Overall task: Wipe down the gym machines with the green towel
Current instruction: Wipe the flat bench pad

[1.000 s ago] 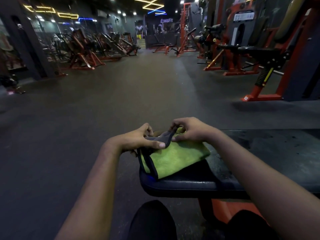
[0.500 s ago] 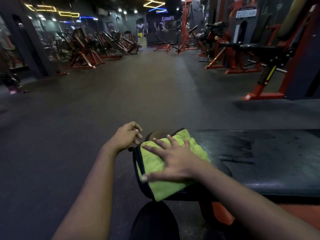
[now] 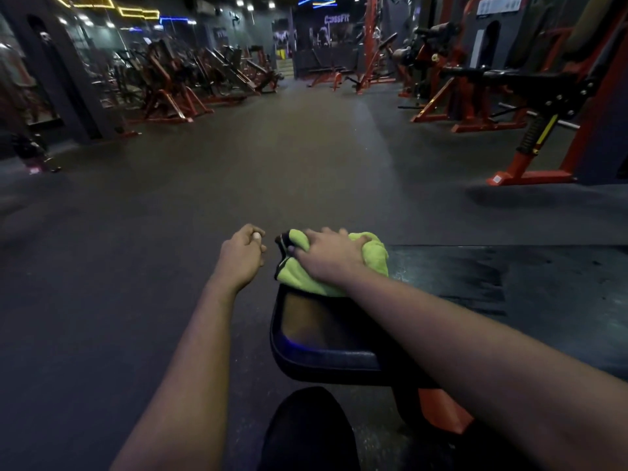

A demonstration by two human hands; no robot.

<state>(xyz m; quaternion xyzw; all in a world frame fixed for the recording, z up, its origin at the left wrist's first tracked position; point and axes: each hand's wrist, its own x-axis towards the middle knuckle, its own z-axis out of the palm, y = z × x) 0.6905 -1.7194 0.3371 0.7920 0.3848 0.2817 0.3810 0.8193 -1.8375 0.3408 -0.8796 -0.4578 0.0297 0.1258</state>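
The green towel (image 3: 372, 263), edged in black, lies bunched at the far end of a black padded bench (image 3: 509, 294). My right hand (image 3: 326, 256) lies on top of it, palm down. Its fingers curve over the towel's bunched far side, and its thumb sits by the black edge. My left hand (image 3: 241, 256) hovers just left of the bench end, apart from the towel. It is loosely curled and holds nothing. The pad shows dull streaks to the right of the towel.
The bench stands on an orange frame (image 3: 438, 416), with my dark-clothed knee (image 3: 306, 433) below it. Orange and black machines (image 3: 503, 96) line the right side and more machines (image 3: 163, 96) line the left. Open dark floor (image 3: 272, 158) runs between them.
Both hands first pinched the towel's edge. The left hand let go and drew aside. The right hand flattened on the towel and slid it away along the pad, bunching it.
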